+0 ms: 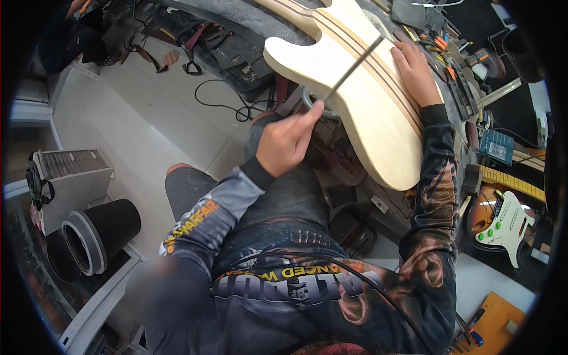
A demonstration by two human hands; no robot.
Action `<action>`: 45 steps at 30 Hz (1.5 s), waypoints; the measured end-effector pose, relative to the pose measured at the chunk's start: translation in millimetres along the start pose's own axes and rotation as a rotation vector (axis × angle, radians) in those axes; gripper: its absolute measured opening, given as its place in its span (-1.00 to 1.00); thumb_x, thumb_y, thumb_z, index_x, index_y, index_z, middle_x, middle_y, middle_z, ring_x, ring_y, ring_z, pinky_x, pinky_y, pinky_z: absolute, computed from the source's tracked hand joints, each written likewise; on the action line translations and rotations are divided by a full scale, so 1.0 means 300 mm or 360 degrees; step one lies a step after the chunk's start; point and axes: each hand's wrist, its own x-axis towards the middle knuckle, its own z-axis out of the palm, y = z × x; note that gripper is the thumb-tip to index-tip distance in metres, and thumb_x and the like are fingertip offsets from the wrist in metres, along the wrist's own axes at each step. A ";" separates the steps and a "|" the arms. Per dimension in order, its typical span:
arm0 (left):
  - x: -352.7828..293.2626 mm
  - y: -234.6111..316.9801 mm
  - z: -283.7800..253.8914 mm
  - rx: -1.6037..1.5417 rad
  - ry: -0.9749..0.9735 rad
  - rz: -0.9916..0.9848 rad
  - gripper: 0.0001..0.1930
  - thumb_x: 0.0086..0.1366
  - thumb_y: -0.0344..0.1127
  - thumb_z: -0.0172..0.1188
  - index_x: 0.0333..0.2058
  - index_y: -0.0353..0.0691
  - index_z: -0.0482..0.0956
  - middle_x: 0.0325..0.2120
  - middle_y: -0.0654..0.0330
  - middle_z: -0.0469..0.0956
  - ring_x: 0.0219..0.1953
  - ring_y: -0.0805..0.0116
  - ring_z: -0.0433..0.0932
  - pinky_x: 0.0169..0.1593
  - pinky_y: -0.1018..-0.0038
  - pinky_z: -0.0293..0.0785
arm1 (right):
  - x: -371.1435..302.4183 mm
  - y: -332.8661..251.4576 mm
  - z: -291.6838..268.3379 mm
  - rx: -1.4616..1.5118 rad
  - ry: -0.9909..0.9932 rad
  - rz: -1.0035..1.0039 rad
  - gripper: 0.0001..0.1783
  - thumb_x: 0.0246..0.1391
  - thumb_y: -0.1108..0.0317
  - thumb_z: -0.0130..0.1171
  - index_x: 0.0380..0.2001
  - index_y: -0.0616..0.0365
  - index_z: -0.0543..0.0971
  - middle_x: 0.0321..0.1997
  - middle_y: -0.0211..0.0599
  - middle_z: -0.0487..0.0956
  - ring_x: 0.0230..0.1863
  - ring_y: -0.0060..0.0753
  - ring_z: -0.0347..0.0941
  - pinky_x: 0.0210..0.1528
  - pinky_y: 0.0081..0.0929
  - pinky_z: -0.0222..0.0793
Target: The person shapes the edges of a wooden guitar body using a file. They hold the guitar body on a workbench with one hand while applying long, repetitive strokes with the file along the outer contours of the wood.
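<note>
Head view, the only one. The left hand [289, 141] is closing around the near end of a thin dark rod [354, 70], its fingers curling in and the forefinger lying toward the shaft. The rod is slanting up and rightward over a pale wooden guitar body [378, 136]; whether it is touching the wood, I cannot tell. The right hand [419, 74] is lying palm down on the far right side of the body, fingers loosely extended, gripping nothing that I am seeing.

The body is resting on a grey bench [248, 16], dark stripes running lengthwise through it, its rounded end pointing toward the wearer and its horned end leading into the top edge.

To the right, a sunburst guitar with a white pickguard [515, 220] is lying near a teal box [497, 147]. On the left, a black cylinder [118, 228] is lying on its side near a pale box [74, 204]. A dark cable [235, 110] is looping across the tiled floor [171, 118].
</note>
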 end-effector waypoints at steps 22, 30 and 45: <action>-0.039 0.238 -0.145 0.0127 -0.0387 -0.0432 -0.39 0.48 -0.58 0.28 0.47 -0.11 0.57 -0.15 -0.12 0.79 -0.25 -0.13 0.78 -0.17 0.23 0.68 | -0.014 -0.028 -0.017 -0.0035 -0.0092 0.0164 -0.48 0.59 -0.08 0.10 0.24 0.09 0.69 0.30 -0.02 0.67 0.40 0.13 0.49 0.48 -0.05 0.34; -0.014 0.295 -0.139 0.0094 -0.0295 -0.0483 -0.42 0.51 -0.56 0.26 0.47 -0.07 0.58 -0.13 -0.18 0.77 -0.25 -0.20 0.76 -0.18 0.19 0.66 | -0.007 -0.041 -0.018 -0.0032 -0.0105 0.0208 -0.47 0.58 -0.09 0.10 0.25 0.08 0.69 0.32 -0.04 0.68 0.42 0.12 0.49 0.49 -0.04 0.33; -0.005 0.253 -0.144 0.0137 -0.0257 -0.0506 -0.43 0.51 -0.58 0.25 0.45 -0.09 0.60 0.00 -0.20 0.77 -0.15 -0.18 0.81 -0.10 0.22 0.70 | -0.001 0.010 0.000 -0.0066 -0.0066 0.0074 -0.47 0.59 -0.08 0.09 0.27 0.09 0.68 0.51 -0.08 0.59 0.53 0.11 0.42 0.58 -0.04 0.27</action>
